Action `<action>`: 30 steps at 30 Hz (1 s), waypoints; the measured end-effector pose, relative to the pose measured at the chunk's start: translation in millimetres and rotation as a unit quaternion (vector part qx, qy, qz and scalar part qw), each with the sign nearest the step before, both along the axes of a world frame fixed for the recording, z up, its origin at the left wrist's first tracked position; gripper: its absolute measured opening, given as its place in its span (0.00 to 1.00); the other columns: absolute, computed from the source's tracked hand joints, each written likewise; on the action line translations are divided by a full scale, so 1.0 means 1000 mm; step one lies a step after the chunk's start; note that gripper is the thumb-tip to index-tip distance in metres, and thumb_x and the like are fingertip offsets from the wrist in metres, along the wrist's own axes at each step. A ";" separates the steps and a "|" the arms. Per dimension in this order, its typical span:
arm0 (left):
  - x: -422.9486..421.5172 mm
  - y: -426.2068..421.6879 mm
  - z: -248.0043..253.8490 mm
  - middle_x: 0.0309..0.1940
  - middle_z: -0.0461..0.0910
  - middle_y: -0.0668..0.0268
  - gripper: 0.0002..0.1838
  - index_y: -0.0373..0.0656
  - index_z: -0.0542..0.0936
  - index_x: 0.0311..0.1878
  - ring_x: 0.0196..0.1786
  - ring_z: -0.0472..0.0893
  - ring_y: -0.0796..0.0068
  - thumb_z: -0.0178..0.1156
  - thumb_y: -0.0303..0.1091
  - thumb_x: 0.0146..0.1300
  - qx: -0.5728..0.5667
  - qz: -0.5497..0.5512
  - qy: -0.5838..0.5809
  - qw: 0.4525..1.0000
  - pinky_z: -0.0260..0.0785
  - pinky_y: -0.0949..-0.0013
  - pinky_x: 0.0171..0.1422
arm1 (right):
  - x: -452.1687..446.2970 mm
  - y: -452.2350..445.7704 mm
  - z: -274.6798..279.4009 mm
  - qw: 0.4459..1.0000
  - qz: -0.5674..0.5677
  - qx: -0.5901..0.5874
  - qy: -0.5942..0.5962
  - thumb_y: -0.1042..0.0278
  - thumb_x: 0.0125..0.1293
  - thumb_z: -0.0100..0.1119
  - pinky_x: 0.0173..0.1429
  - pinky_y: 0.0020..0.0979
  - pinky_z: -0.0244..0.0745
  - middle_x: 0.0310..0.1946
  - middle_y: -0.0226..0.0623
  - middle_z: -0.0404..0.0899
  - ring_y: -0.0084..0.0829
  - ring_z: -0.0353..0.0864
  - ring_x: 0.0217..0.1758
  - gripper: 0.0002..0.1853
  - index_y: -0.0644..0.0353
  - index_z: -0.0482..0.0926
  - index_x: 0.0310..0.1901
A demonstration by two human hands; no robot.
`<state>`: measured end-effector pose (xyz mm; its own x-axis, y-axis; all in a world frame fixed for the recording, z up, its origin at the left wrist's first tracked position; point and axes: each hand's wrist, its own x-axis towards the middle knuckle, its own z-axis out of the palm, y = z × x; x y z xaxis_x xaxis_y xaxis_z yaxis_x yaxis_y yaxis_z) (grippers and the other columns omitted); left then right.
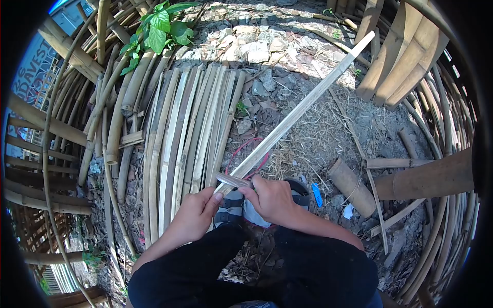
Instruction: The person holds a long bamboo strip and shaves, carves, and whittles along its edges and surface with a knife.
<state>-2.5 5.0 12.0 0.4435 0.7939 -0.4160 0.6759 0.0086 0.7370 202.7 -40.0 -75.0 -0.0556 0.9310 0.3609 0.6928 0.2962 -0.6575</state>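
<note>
A long split bamboo strip [298, 115] slants from my lap area up to the far right, its pale inner face upward. Near its lower end my left hand [199, 211] is closed round it, thumb on top. My right hand [272, 197] is closed on the handle of a knife, whose blade [232, 180] lies across the strip just beyond my left thumb. Most of the handle is hidden inside my fist. Left of the strip, several split bamboo strips [192, 118] lie side by side on the ground.
Bamboo poles [115, 123] are stacked on the left, by a green leafy plant [159, 28]. Thick bamboo pieces [354, 187] lie at the right, near a blue scrap [317, 195]. Stones [257, 49] and dry shavings cover the ground ahead. A red cord [239, 151] lies under the strip.
</note>
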 end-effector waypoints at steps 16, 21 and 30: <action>0.009 0.001 0.007 0.15 0.71 0.53 0.19 0.33 0.74 0.32 0.19 0.74 0.57 0.51 0.37 0.77 0.074 -0.003 0.031 0.997 0.65 0.56 0.28 | -0.006 0.002 0.005 0.995 -0.099 0.000 -0.008 0.51 0.74 0.56 0.18 0.43 0.69 0.13 0.43 0.74 0.44 0.77 0.14 0.23 0.61 0.71 0.26; -0.001 0.000 -0.001 0.16 0.71 0.61 0.18 0.34 0.76 0.33 0.20 0.70 0.69 0.51 0.38 0.78 0.075 0.005 0.031 0.997 0.63 0.63 0.28 | 0.020 0.014 0.007 0.984 -0.169 -0.053 0.006 0.52 0.76 0.53 0.21 0.47 0.69 0.13 0.46 0.73 0.50 0.78 0.17 0.23 0.61 0.71 0.26; -0.004 0.001 -0.005 0.17 0.71 0.61 0.18 0.33 0.76 0.34 0.21 0.71 0.70 0.50 0.38 0.78 0.049 0.012 0.030 0.998 0.63 0.63 0.29 | 0.000 0.005 -0.004 0.999 -0.016 -0.028 0.040 0.56 0.74 0.56 0.24 0.45 0.69 0.14 0.44 0.74 0.50 0.78 0.18 0.18 0.62 0.74 0.31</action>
